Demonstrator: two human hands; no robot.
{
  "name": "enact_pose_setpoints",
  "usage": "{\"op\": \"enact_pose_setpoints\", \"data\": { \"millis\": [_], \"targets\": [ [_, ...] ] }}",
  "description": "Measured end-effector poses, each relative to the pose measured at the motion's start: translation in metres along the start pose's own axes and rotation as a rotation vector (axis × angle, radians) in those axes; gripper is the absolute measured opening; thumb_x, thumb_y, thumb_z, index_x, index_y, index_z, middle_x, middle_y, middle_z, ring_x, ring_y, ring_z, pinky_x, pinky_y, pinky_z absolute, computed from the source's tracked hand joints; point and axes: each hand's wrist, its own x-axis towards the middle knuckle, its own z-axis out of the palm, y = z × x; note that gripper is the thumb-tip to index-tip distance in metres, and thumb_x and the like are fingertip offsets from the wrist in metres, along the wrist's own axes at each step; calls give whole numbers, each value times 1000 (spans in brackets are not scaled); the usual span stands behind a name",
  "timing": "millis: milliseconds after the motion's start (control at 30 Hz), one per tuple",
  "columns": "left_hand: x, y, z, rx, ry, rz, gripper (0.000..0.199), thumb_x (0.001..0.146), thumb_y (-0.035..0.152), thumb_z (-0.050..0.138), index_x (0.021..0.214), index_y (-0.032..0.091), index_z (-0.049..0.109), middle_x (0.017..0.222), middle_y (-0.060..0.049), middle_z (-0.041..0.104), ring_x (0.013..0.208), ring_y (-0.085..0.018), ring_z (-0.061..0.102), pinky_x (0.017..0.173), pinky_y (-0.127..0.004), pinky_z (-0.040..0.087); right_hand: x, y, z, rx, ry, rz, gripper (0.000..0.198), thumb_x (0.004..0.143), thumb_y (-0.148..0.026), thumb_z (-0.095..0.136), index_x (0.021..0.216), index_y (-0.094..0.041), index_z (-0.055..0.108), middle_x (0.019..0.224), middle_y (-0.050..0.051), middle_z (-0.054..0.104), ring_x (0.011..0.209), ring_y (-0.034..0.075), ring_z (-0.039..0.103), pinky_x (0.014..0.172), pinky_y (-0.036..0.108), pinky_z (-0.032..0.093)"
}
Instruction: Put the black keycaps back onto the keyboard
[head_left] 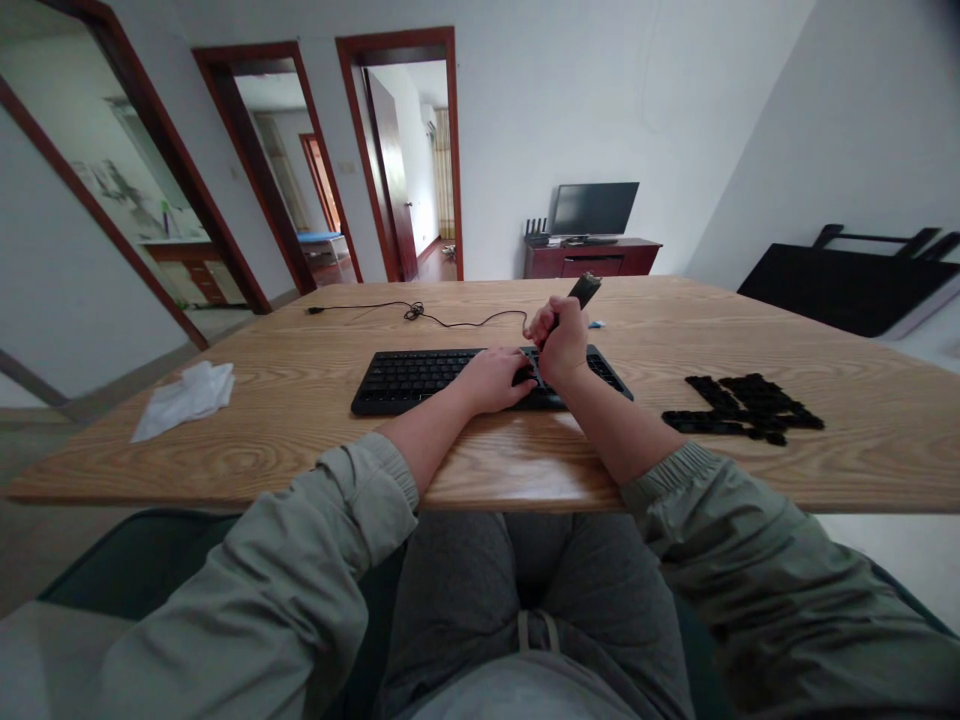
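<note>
A black keyboard (416,378) lies on the wooden table in front of me. My left hand (495,380) rests on its middle right part, with thumb and forefinger apart and the dark surface showing between them. Just to the right, my right hand (562,335) is closed around a dark stick-like tool (585,290). The tool's upper end sticks up and away from me past the fist and looks lighter and uneven. Its lower end is hidden by my hands, so I cannot tell whether it touches the keys. Several loose black keycaps (765,400) lie in a cluster on the right.
A thin black cable (469,323) with a knot runs left to a plug (315,310). White tissue (187,398) lies at the table's left. A small blue and white item (597,324) sits behind my right hand. The wooden table's front edge (517,505) is close to my lap.
</note>
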Motion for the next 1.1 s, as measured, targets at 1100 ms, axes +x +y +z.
{"op": "enact_pose_setpoints", "data": {
  "millis": [1100],
  "targets": [
    [11, -15, -24, -1050, 374, -374, 10, 93, 23, 49, 101, 19, 43, 92, -1, 64, 81, -12, 65, 66, -21, 50, -8, -27, -20, -797, -316, -272, 20, 83, -41, 63, 83, -21, 64, 85, 7, 67, 80, 22, 59, 74, 35, 44]
  ]
}}
